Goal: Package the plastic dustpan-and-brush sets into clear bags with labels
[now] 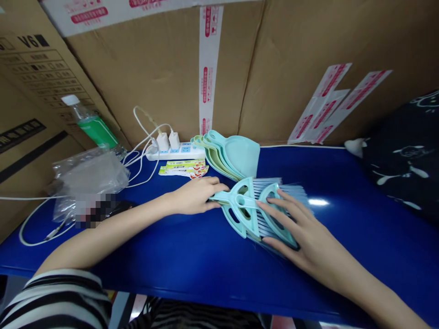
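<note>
Several small hand brushes (236, 219), light blue with a green one among them, lie stacked on the blue table. Their handles point left, and their pale bristles face right. My left hand (199, 194) is closed around the handle ends. The uppermost brush (272, 211) sits farther right than those below it, its handle lying over their heads. My right hand (298, 228) grips this brush by its head, fingers over the far part and thumb at the near side. Just behind the brushes rests a fanned pile of light blue and green dustpans (242, 153).
A white power strip (181, 151) with plugged-in chargers and cables stands at the back, with small printed packets (183, 169) before it. On the left are a bottle (94, 130) and clear plastic bags (91, 176). Cardboard boxes (161, 68) wall the back; dark patterned fabric (404, 151) bounds the right.
</note>
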Demonstrator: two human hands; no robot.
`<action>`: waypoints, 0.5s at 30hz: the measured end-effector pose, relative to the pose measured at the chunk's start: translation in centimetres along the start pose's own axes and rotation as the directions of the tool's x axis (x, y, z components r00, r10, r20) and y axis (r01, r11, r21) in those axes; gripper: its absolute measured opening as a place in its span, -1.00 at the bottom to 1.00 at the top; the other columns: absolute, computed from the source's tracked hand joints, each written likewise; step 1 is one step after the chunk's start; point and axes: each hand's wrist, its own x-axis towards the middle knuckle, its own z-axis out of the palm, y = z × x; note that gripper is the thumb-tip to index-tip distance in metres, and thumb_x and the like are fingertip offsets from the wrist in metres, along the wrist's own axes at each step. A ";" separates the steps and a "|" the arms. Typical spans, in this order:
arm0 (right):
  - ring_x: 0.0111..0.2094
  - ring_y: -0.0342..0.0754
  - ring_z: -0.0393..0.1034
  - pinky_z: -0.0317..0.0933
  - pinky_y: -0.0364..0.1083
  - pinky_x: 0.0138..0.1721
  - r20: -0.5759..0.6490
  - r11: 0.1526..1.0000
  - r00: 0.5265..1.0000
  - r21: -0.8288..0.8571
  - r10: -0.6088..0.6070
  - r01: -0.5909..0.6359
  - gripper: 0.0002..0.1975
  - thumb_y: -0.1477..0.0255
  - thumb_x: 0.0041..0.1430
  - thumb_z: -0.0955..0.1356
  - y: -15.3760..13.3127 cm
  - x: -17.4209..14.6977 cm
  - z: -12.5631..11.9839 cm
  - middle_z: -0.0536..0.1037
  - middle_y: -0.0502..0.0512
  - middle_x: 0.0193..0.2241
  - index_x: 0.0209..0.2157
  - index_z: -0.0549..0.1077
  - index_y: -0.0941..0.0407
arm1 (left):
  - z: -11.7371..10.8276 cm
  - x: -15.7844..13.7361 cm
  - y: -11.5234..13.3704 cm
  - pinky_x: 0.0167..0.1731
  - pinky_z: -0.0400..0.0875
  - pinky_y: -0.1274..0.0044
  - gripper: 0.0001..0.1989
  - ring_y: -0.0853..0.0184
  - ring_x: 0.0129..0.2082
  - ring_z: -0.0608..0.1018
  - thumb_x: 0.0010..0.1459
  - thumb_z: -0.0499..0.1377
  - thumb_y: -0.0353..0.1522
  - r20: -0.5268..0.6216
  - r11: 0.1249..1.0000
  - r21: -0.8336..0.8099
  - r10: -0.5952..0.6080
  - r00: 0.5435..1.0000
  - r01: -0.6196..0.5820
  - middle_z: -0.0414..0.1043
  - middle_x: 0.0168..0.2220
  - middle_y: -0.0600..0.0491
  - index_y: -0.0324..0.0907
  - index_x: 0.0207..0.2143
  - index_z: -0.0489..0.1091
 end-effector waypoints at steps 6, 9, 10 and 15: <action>0.14 0.20 0.21 0.29 0.20 -0.02 0.009 0.997 0.999 0.070 0.039 -0.040 -0.54 0.21 0.27 0.22 -0.6 0.9 -0.7 0.42 0.21 0.02 0.18 0.24 -0.01 | 0.4 -1.2 0.2 -0.24 0.43 0.42 -0.54 0.23 -0.19 0.54 0.12 0.23 -0.37 -0.080 0.988 -0.047 -0.148 0.986 0.145 0.47 -0.17 -0.08 -0.27 0.05 0.20; 0.03 0.16 0.30 0.31 0.18 -0.06 -0.003 0.989 0.997 0.128 0.082 -0.081 -0.56 0.22 0.27 0.22 -1.0 1.6 -0.9 0.44 0.21 -0.04 0.15 0.29 -0.02 | 0.7 -1.2 0.3 -0.24 0.44 0.44 -0.63 0.27 -0.20 0.54 0.16 0.20 -0.39 -0.070 0.984 -0.118 -0.141 0.988 0.132 0.47 -0.14 -0.07 -0.25 0.00 0.22; 0.01 0.16 0.31 0.30 0.18 -0.07 -0.007 0.987 0.996 0.137 0.087 -0.086 -0.56 0.20 0.26 0.22 -1.1 1.8 -0.9 0.45 0.21 -0.05 0.14 0.30 -0.02 | 0.9 -1.1 0.4 -0.22 0.44 0.44 -0.67 0.27 -0.18 0.54 0.17 0.18 -0.39 -0.075 0.985 -0.128 -0.123 0.990 0.113 0.46 -0.12 -0.07 -0.24 -0.03 0.23; -0.04 0.18 0.30 0.29 0.16 -0.09 -0.035 0.997 0.998 0.060 0.052 -0.050 -0.49 0.18 0.19 0.28 -1.7 2.4 -0.4 0.43 0.27 -0.08 0.14 0.31 0.07 | 1.6 0.2 1.1 -0.20 0.44 0.41 -0.76 0.23 -0.16 0.53 0.21 0.13 -0.38 -0.060 0.996 -0.041 -0.079 0.995 0.076 0.46 -0.16 -0.09 -0.27 -0.09 0.27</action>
